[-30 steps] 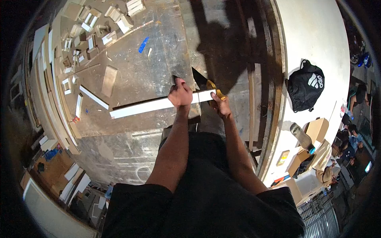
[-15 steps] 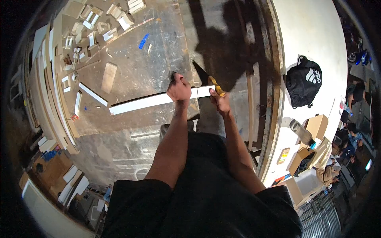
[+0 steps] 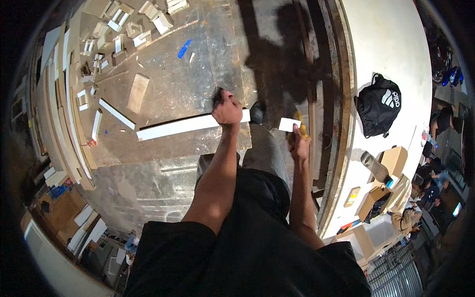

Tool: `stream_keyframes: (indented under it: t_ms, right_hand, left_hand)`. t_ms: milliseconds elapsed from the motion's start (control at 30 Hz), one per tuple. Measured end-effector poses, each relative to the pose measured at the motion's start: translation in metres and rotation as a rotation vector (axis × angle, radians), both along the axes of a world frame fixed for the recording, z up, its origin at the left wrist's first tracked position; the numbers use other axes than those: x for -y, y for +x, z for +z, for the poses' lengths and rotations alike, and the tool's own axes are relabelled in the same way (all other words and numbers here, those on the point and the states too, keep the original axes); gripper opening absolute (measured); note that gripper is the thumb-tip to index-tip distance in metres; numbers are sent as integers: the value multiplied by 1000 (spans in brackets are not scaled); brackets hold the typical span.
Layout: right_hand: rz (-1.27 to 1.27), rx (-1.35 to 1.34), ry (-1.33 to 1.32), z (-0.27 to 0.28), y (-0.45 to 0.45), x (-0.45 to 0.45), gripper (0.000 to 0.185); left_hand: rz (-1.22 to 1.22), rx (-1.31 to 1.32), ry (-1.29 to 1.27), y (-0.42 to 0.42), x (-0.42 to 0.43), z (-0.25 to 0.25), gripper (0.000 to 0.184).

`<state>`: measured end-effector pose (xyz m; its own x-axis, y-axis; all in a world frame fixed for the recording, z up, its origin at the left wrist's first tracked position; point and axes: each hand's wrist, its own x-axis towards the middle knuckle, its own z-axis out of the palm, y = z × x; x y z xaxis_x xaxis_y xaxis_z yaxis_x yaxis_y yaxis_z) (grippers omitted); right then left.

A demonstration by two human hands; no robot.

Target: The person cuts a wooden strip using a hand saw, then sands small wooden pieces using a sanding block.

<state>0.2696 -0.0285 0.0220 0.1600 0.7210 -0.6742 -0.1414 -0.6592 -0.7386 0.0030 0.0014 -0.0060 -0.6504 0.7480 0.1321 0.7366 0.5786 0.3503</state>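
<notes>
Item, left hand point(image 3: 227, 108): curled closed over the white strip point(image 3: 178, 126) near its right end; undersides of the fingers hidden from me, a dark patch just beyond the knuckles hard to make out. Item, right hand point(image 3: 299, 143): closed, thumb on the small white piece point(image 3: 289, 124), a yellow-handled tool point(image 3: 305, 129) in the same grip; its yellow part shows beside the fingers, the rest I cannot make out. Item, white strip: lying on the bench point(image 3: 168, 94), part covered by the left hand, right end at the bench's right edge. Item, open room: a gap between that end and the small white piece, a dark shoe point(image 3: 257, 113) and a trouser leg point(image 3: 263, 151) showing below. Item, wooden blocks point(image 3: 118, 42): at the bench's far left, the uppermost cut off by my view; a blue scrap point(image 3: 184, 49) lies between them and the strip. Item, white surface at right: its long edge well apart from the right hand, carrying a black backpack point(image 3: 380, 106). Item, outer rim: dark, blurred.
</notes>
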Motion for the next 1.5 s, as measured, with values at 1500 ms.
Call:
stream_keyframes:
  t_ms: [1500]
  right_hand:
    - [176,-311,187,113,-37,54,24]
  left_hand:
    - [-517,1359,450,70,69,174,23]
